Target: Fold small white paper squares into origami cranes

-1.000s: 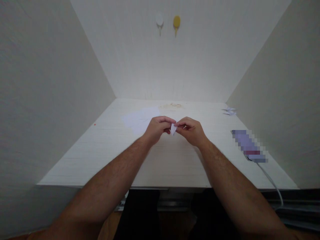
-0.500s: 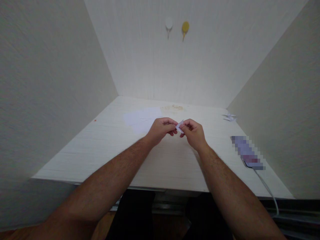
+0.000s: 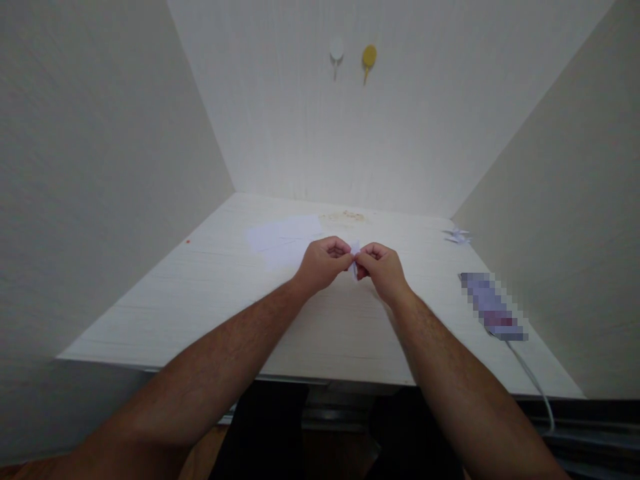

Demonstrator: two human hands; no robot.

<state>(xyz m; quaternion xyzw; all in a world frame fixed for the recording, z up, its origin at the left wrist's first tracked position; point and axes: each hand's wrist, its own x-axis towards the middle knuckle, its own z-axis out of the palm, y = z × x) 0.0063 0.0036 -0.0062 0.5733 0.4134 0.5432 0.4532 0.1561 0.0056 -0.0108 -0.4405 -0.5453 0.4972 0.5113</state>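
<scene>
A small piece of folded white paper (image 3: 355, 248) is pinched between my two hands above the middle of the white tabletop (image 3: 320, 333). My left hand (image 3: 323, 263) grips it from the left, thumb against curled fingers. From the right, my right hand (image 3: 384, 268) pinches the same paper, its thumb tip close to the left one. The paper stands roughly upright, showing above and below the fingertips; its middle is hidden by them. Flat white paper sheets (image 3: 275, 237) lie just behind and left of my left hand.
Small folded white paper shapes (image 3: 457, 236) sit at the right rear. A blurred-out phone-like device (image 3: 493, 307) with a white cable (image 3: 533, 380) lies at right. Walls enclose three sides; a white hook (image 3: 337, 50) and a yellow hook (image 3: 369, 56) hang at the back.
The folded paper has turned from slanted to nearly upright. My hands have drawn closer together, their thumbs now meeting at the paper.
</scene>
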